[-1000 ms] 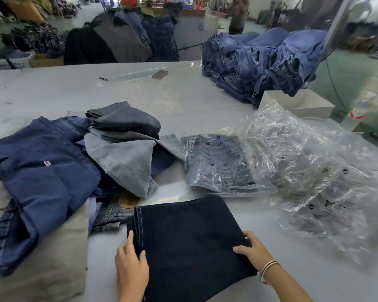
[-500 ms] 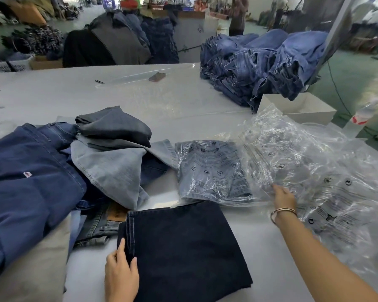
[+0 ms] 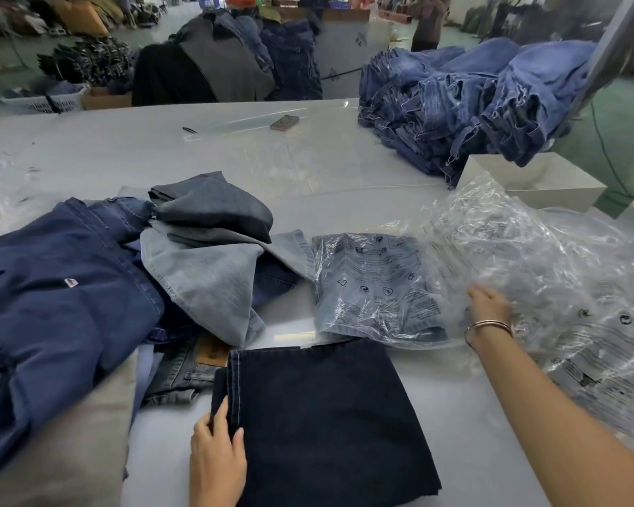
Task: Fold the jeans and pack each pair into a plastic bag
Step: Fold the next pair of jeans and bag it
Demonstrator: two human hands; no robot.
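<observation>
On near edge of pale smooth surface (image 3: 235,159): folded jeans (image 3: 326,415), dark indigo denim, squarish, stitched seam along left side. Left hand (image 3: 216,459) rests on that seam edge, fingers flat, relaxed. Right hand (image 3: 489,305), thin bangle at wrist, reaches into crinkled clear plastic bags (image 3: 546,272); finger state unclear. Bagged jeans (image 3: 374,287), pale denim, between. Loose denim heap (image 3: 107,287) left.

Print on the plastic bags (image 3: 377,283) is too blurred to read.
</observation>
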